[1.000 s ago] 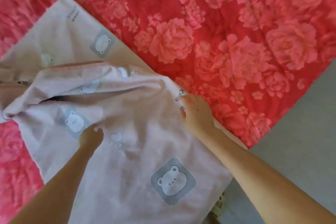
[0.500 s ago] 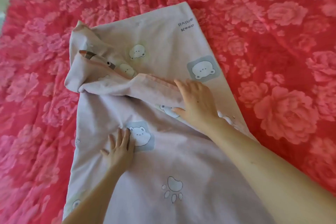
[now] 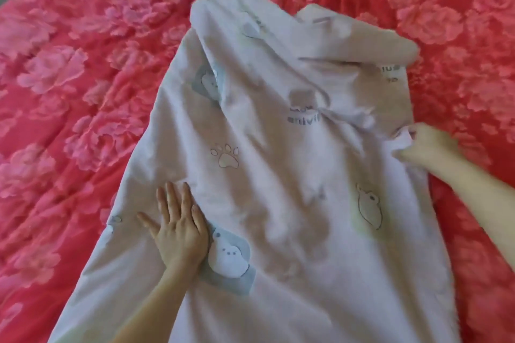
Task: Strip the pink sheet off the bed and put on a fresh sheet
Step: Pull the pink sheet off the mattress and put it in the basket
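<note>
One pale sheet lies crumpled on top of one pink flowered sheet, which covers the bed on every side of it. The pale sheet runs from the near edge of the view up the middle, and its far end is folded over on itself in loose humps. Two hands are at work on it. The left hand lies flat on the near left part of the pale sheet, released, its fingers straight and spread and pointing to the far side. The right hand is at the right edge of the pale sheet, with its fingers curled round a bunched bit of that edge, and creases run from the grasp to the left. On the pale sheet I count one paw print in the middle and one outlined bear to the right. Two grey-blue squares with a white bear show plainly: one is just right of the left hand, and one, farther off, is partly caught in a fold. Dark lettering sits in the far middle, too blurred to read in full.
</note>
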`<action>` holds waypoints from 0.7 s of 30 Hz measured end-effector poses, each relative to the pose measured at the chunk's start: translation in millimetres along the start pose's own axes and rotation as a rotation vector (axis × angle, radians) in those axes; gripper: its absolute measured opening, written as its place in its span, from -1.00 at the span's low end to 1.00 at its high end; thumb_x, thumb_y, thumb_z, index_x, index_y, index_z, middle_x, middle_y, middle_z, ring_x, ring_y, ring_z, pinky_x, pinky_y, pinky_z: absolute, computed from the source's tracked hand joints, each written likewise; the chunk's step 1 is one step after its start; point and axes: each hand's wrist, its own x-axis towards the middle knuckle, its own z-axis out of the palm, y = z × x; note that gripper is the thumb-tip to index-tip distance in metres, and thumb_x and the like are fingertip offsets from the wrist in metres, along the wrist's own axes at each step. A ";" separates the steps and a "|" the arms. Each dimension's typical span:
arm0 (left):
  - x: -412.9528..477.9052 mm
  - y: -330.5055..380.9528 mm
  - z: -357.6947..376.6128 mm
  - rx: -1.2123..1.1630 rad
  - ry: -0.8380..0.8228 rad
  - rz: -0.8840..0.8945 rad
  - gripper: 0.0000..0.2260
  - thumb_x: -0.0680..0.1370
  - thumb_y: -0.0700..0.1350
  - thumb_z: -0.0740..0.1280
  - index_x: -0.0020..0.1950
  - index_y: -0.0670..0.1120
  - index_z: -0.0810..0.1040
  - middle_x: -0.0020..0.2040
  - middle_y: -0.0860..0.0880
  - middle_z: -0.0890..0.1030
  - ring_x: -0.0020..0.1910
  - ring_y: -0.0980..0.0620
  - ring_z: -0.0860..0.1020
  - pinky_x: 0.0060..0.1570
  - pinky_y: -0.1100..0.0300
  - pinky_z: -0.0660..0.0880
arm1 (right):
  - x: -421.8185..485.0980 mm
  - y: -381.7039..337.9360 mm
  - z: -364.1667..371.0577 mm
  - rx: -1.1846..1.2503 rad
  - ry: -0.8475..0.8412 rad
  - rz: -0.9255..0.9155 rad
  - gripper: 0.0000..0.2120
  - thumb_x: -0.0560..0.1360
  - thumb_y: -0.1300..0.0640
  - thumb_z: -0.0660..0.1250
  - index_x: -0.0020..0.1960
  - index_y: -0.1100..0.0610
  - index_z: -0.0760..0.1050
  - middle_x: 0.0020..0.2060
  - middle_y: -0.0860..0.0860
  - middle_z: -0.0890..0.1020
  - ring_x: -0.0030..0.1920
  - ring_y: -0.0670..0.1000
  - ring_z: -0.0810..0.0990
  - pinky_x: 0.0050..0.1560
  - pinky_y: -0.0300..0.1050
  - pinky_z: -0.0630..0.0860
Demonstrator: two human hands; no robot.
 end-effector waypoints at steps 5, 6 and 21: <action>77.3 34.9 -20.0 -0.129 0.018 -0.191 -0.53 0.63 0.04 -0.18 0.56 0.06 -0.07 0.57 -0.07 -0.10 0.53 -0.09 -0.21 0.37 -0.29 -0.35 | 30.9 -37.8 -11.1 -0.016 0.069 -0.078 -0.44 0.46 -0.12 0.34 0.34 0.16 0.36 0.21 0.18 0.54 0.18 0.23 0.52 0.08 0.03 0.46; 94.2 40.5 -23.1 -0.141 0.018 -0.200 -0.53 0.63 0.04 -0.17 0.56 0.07 -0.07 0.57 -0.08 -0.11 0.53 -0.13 -0.22 0.37 -0.32 -0.33 | 41.4 -48.1 -13.6 0.017 0.118 -0.088 -0.45 0.47 -0.11 0.33 0.33 0.19 0.37 0.22 0.21 0.53 0.20 0.24 0.51 0.11 0.04 0.44; 171.7 59.1 -25.7 -0.139 0.039 -0.327 -0.53 0.63 0.02 -0.12 0.55 0.05 -0.01 0.57 -0.04 -0.08 0.51 -0.25 -0.17 0.38 -0.34 -0.25 | 211.3 -129.9 -42.4 0.027 0.198 -0.086 -0.41 0.54 0.04 0.23 0.51 0.08 0.11 0.43 0.18 0.32 0.39 0.26 0.32 0.39 0.11 0.24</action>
